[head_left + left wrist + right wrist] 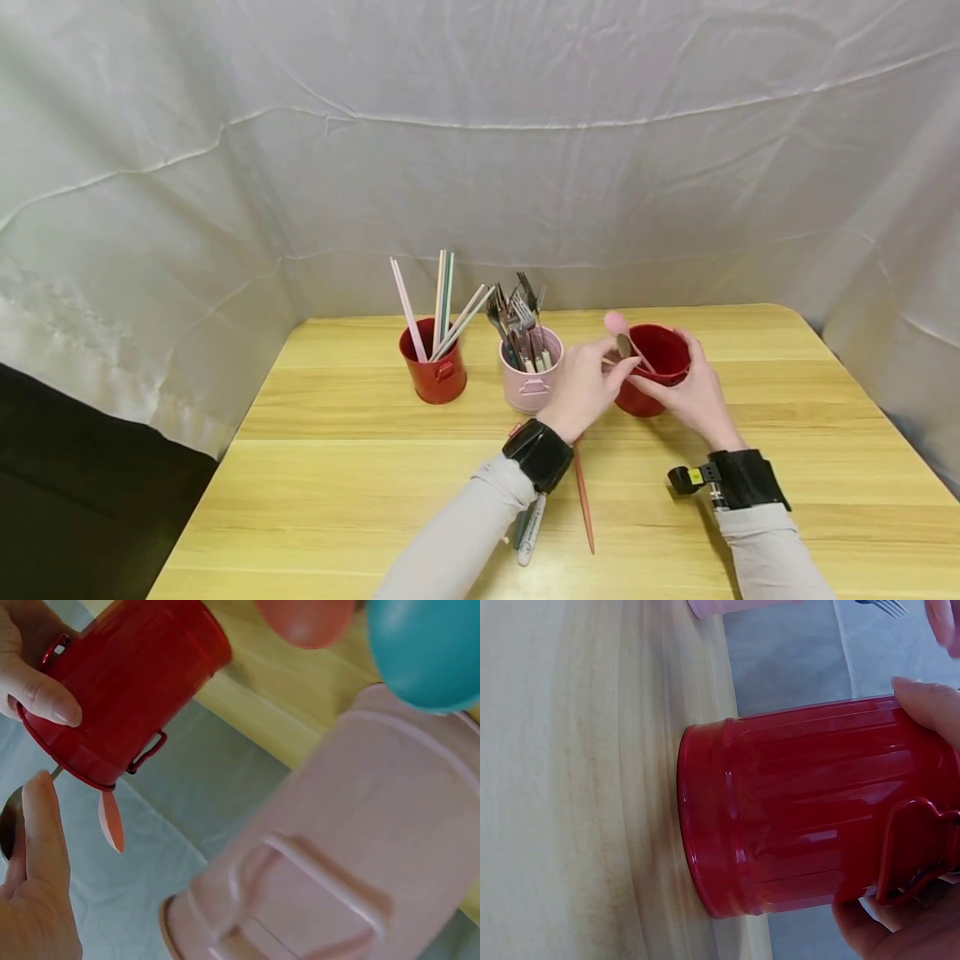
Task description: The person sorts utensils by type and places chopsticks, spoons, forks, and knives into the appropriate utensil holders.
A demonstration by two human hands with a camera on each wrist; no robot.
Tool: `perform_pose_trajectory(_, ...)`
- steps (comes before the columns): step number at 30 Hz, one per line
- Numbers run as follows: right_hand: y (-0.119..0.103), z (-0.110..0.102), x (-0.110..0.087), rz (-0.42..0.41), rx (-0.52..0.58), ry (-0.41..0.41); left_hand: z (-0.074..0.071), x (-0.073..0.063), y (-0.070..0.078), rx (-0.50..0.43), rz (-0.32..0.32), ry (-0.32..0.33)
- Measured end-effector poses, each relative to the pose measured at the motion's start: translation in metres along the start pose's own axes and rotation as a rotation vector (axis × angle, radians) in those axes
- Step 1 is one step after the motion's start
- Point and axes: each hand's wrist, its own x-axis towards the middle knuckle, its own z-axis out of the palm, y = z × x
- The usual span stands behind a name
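Observation:
My right hand [701, 396] grips the red bucket [817, 810] near its rim, thumb on the near side and fingers around the far side. The bucket stands on the table. At its rim, my left hand [588, 379] pinches a metal spoon [624, 345], bowl up, its handle pointing into the bucket in the left wrist view. A pink spoon [617, 323] leans inside the bucket with its bowl above the rim. Below my left wrist lie a coral spoon [307, 619] and a teal spoon [427, 652], partly hidden by the arm in the head view.
Left of my left hand stands a pink bucket [528, 392] full of forks [522, 314]. Farther left, another red bucket [437, 385] holds several chopsticks [444, 292]. A pale grey handle [531, 533] lies by my left sleeve. A grey curtain [525, 192] hangs behind the table [322, 483].

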Motion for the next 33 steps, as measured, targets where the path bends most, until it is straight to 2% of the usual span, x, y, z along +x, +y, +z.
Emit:
perform_pose_trajectory(5, 0.0, -0.001, 0.001, 0.005, 0.001, -0.001, -0.004, -0.009, -0.007, -0.001, -0.036, -0.051)
perform_pose_trajectory(12, 0.0, 0.0, 0.001, 0.008, 0.015, -0.001, -0.013, -0.025, -0.015, 0.022, -0.024, -0.11)
perform_pose_trajectory(22, -0.002, -0.001, 0.0, 0.021, 0.021, -0.007, -0.031, -0.052, -0.032, 0.172, 0.031, -0.193)
perform_pose_trajectory(27, -0.002, -0.001, -0.001, 0.017, 0.013, -0.012, -0.041, -0.066, -0.041, 0.199, -0.013, -0.219)
perform_pose_trajectory(33, -0.002, -0.001, -0.001, 0.013, 0.009, -0.015, -0.053, -0.082, -0.05, 0.242, -0.095, -0.262)
